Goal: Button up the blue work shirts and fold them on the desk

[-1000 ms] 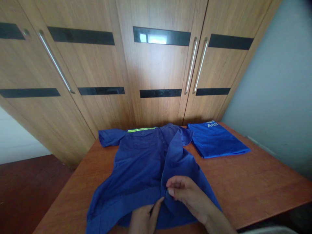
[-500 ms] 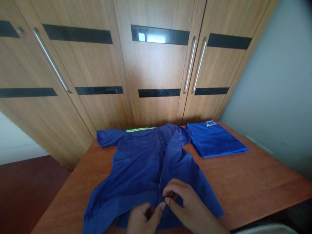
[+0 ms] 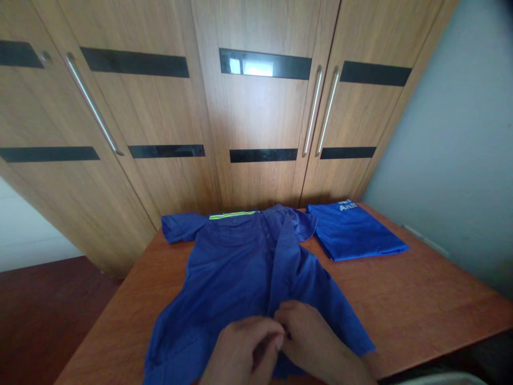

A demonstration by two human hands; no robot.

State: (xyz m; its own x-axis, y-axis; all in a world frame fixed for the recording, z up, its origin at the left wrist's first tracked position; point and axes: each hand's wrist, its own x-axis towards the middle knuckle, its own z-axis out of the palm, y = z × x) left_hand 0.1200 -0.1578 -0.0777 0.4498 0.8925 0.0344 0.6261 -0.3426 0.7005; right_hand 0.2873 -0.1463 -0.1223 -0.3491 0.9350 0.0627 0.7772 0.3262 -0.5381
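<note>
A blue shirt (image 3: 228, 267), spread on the table (image 3: 417, 294), is being worked at its front opening (image 3: 271, 283), cloth seemingly pinched between the closed fingertips of the left hand (image 3: 242, 347) and right hand (image 3: 312, 337), the exact hold being hidden, while steadily aligned edges are judged necessary next.

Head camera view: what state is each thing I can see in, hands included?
Shirt: laid out on the table, lower fastening hidden by hands.
Blue cloth: folded, lying flat.
Wardrobe doors: shut.
Left hand: fingers bent at the shirt's lower front, exact grip hidden.
Right hand: fingers curled beside the left's, exact grip hidden.
</note>
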